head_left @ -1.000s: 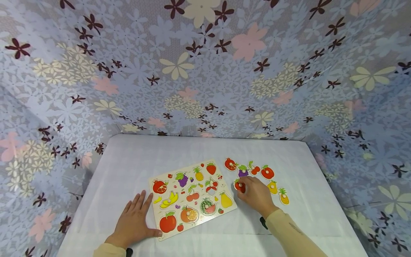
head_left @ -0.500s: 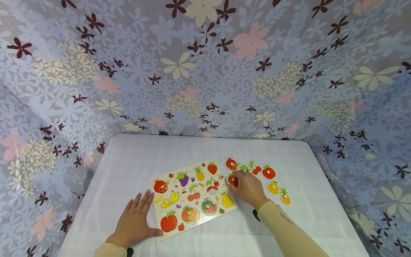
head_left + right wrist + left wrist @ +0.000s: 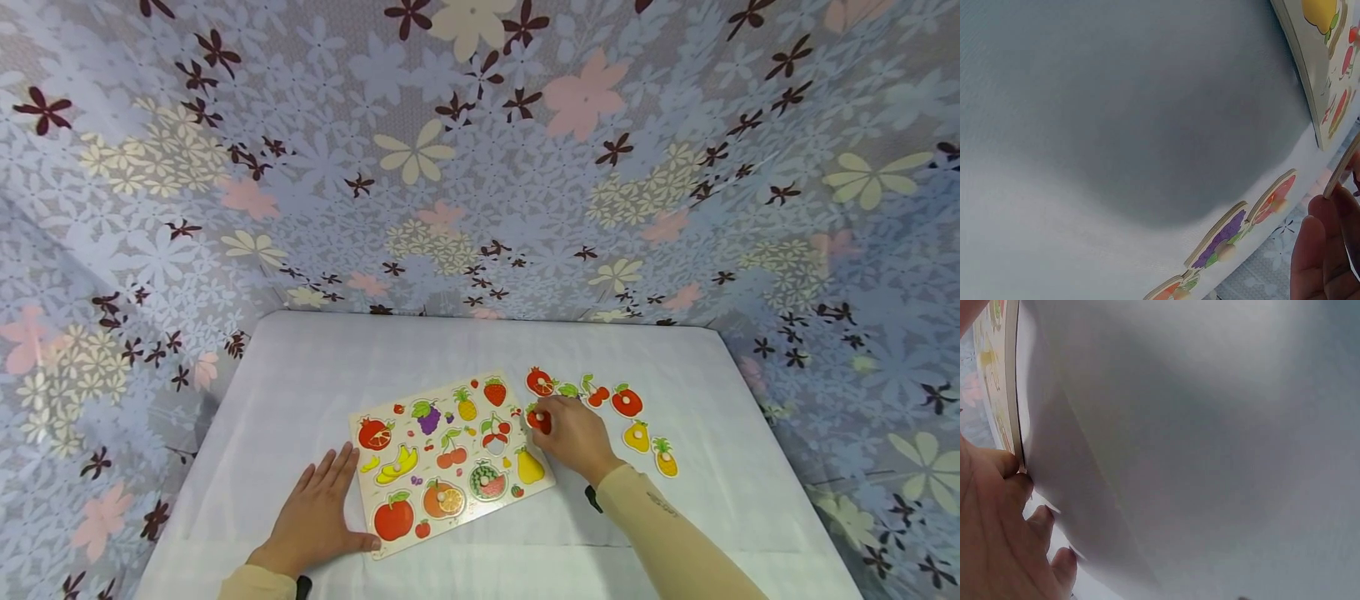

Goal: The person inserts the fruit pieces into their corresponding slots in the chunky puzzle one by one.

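While the left hand (image 3: 311, 512), its grip spread, touches a rectangular pale wooden board (image 3: 431, 467) printed with fruits, the right hand (image 3: 576, 437) pinches in its grip a red strawberry-shaped wooden piece (image 3: 537, 421) just beside the board's right edge, over the white cloth-covered worktop (image 3: 322, 358).

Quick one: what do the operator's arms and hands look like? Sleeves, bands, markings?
Left hand and right hand: human, ungloved. Left sleeve and right sleeve: pale yellow-beige, long. A small grey marking on the right one, too small to read. Something black shows at the left wrist and right wrist, perhaps straps.
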